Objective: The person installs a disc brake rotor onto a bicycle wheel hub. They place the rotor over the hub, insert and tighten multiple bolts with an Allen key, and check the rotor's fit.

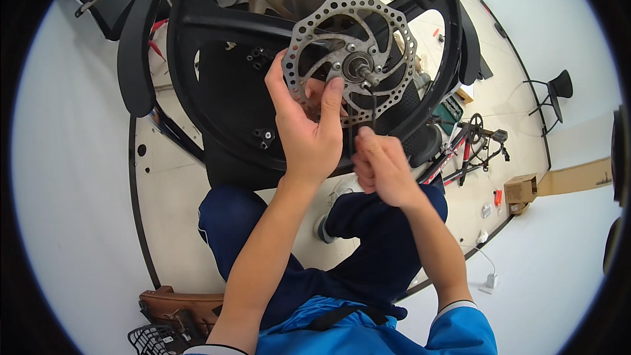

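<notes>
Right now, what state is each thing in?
Left hand: gripping the brake disc.
Right hand: closed on a thin dark tool.
Thin dark tool: upper end near the wheel hub.
Brake disc: mounted on the black wheel.
Bicycle frame: lying on the floor.
Far chair: standing.
Cardboard box: open or shut unclear.

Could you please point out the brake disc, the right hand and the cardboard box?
Brake disc (pixel 342 55): head view, on its inner metal web.
Right hand (pixel 388 169): head view, on its middle.
Cardboard box (pixel 521 190): head view, on its brown side.
</notes>
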Demonstrator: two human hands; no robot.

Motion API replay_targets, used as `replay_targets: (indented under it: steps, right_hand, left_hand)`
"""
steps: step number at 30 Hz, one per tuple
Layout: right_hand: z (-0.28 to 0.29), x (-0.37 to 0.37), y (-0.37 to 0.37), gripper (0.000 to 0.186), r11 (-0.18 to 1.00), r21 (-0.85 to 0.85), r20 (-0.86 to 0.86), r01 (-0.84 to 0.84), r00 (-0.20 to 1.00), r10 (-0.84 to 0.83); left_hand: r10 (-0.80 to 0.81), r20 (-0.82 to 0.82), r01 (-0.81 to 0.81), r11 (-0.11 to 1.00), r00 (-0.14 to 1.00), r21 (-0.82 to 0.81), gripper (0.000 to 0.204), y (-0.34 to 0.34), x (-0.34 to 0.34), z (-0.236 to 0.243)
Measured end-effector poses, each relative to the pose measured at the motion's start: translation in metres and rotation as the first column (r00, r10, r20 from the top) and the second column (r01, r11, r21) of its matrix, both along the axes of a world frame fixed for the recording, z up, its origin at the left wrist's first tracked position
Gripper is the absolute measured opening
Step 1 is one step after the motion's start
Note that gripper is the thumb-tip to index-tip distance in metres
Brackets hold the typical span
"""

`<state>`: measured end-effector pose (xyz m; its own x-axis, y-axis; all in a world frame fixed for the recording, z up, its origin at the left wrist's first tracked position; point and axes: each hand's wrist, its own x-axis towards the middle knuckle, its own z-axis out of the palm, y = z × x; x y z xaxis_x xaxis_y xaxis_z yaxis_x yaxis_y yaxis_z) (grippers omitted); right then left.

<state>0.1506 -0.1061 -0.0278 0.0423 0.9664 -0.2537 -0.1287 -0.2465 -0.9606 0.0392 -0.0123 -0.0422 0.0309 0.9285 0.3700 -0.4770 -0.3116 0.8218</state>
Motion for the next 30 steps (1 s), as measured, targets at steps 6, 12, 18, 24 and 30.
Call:
replay_targets:
  steps: [6, 12, 18, 24, 30]
  right_hand:
    - [0.021, 0.037, 0.007, 0.055, 0.972, -0.081, 0.362, -0.222, 0.902, 0.237]
    - [0.052, 0.066, 0.017, 0.048, 0.953, 0.027, 0.890, -0.300, 0.442, 0.114]
    - [0.092, 0.064, 0.026, 0.046, 0.957, -0.021, 0.974, -0.288, 0.210, 0.085]
    - [0.041, 0.054, -0.003, 0.042, 0.956, 0.255, 0.756, -0.143, 0.646, -0.105]
    - [0.008, 0.001, -0.009, 0.051, 0.953, 0.284, 0.603, -0.105, 0.792, -0.092]
  left_hand:
    - [-0.002, -0.018, 0.002, 1.000, 1.000, 0.007, 0.062, 0.000, -0.003, 0.003]
    - [-0.048, -0.032, 0.048, 0.998, 0.998, -0.028, 0.064, -0.001, -0.006, 0.007]
    - [-0.023, -0.049, 0.021, 0.999, 0.999, -0.025, 0.064, 0.001, -0.008, 0.007]
    - [-0.045, -0.054, 0.043, 0.998, 0.998, -0.040, 0.064, -0.002, -0.006, 0.007]
    - [-0.007, -0.043, 0.007, 1.000, 0.999, -0.003, 0.064, -0.001, -0.007, 0.003]
